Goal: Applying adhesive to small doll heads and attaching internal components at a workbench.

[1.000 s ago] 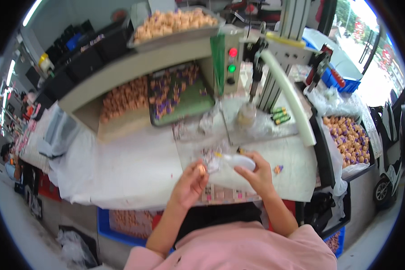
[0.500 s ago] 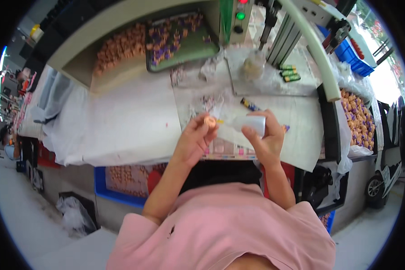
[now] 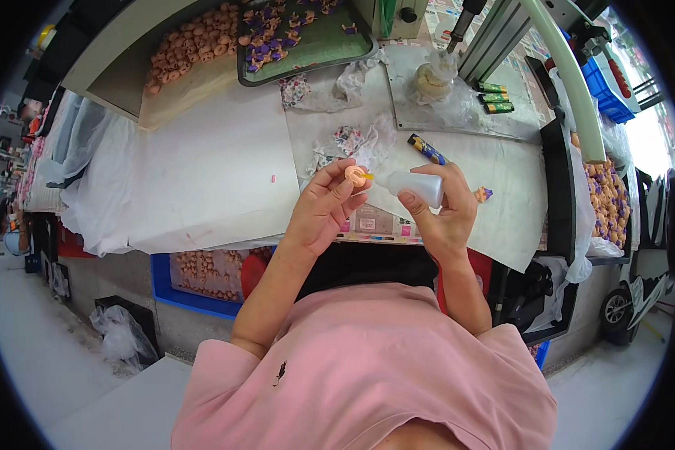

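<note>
Between the thumb and fingers of my left hand point(image 3: 319, 214) is a small round peach-coloured plastic piece point(image 3: 355, 176) with a hollow facing up. My right hand point(image 3: 451, 217) is wrapped round a white squeeze bottle point(image 3: 416, 186), which lies on its side in the grip. Its thin yellow nozzle point(image 3: 368, 177) points left and reaches the edge of the piece; whether it touches cannot be made out. A small peach-and-purple figure point(image 3: 484, 195) lies on the table just right of my right hand. Beyond that hand lies a dark blue tube point(image 3: 426, 148).
A dark tray point(image 3: 315, 71) of peach-and-purple figures stands at the back, beside a heap of peach pieces point(image 3: 191, 49). A press with a metal base point(image 3: 465, 124) stands back right, near several green tubes point(image 3: 493, 98). Crumpled plastic point(image 3: 367, 142) lies ahead. A blue crate point(image 3: 195, 309) sits below the table.
The view has shifted, so the table and both hands sit differently in the picture. The round piece has tilted to show more of its hollow, with the nozzle still beside it.
</note>
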Demonstrator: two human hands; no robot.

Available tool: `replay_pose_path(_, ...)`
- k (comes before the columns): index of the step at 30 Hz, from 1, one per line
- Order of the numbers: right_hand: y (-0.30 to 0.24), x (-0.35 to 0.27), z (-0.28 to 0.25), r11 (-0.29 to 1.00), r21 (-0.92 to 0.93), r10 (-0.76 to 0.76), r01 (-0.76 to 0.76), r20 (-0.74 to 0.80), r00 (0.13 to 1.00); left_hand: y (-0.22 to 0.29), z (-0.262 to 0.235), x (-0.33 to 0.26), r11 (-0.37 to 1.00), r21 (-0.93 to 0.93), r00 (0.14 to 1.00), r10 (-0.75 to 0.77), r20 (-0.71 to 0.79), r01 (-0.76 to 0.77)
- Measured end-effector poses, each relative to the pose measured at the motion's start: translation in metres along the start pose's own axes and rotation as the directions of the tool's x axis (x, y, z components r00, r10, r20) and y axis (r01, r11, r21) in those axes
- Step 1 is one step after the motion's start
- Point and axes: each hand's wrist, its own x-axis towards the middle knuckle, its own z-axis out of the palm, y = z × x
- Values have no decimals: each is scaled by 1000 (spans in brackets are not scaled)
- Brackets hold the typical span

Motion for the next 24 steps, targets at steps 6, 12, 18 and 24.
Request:
replay_pose_path(6, 2, 4, 4, 1000, -6, 10, -10, 10, 1000, 2, -3, 3, 1000, -13, 1000, -7, 16, 7)
replay_pose_path(12, 2, 4, -2, 998, -63, 3, -4, -21, 1000, -1, -4, 5, 1000, -18, 1000, 5, 8, -5)
replay_pose_path(18, -1, 0, -10, 994, -109, -20, 19, -13, 1000, -5, -5, 5, 1000, -11, 1000, 20, 14, -20)
replay_pose_path(24, -1, -4, -9, 997, -73, -19, 15, -49, 999, -8, -5, 6, 999, -4, 999, 40, 3, -40)
